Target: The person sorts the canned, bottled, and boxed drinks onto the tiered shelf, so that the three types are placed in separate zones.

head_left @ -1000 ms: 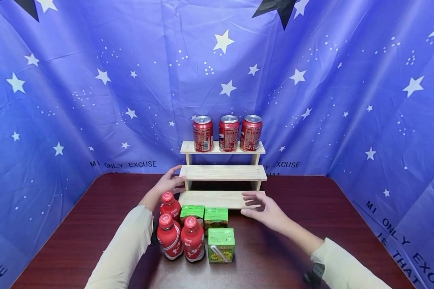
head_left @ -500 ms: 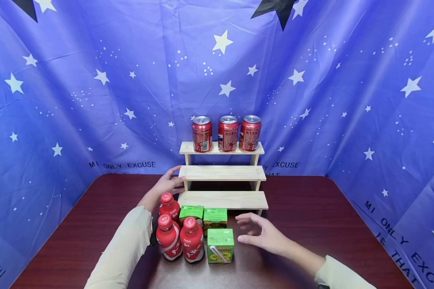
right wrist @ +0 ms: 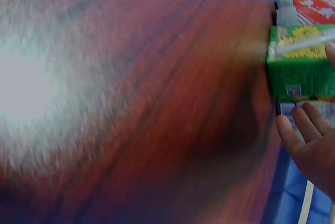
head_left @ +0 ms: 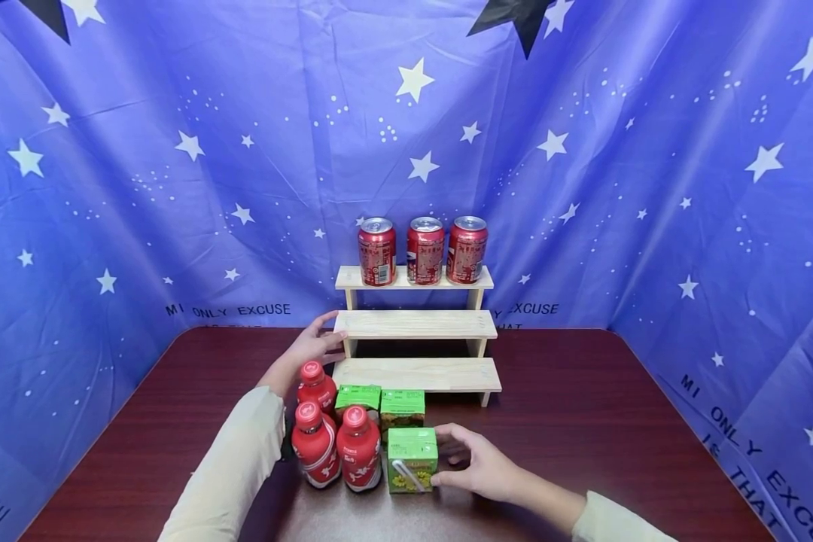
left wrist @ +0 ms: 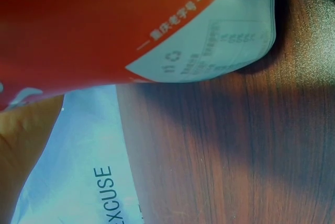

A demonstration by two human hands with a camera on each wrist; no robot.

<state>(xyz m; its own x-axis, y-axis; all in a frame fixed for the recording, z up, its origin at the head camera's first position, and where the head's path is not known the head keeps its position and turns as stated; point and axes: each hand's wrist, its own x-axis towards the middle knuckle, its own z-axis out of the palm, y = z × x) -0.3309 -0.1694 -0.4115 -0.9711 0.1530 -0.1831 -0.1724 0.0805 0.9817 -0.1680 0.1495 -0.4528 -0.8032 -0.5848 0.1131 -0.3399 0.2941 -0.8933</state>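
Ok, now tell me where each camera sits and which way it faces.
Head: worn on the head, faces forward and down at the wooden shelf, cans, bottles and cartons; left hand, right hand and sleeves show.
Left wrist: on that wrist, facing a red bottle and the table close up; skin shows at the left edge.
Right wrist: on that wrist, mostly facing the table; fingers show at the right edge.
Shared: head and right wrist both show the front carton with its straw.
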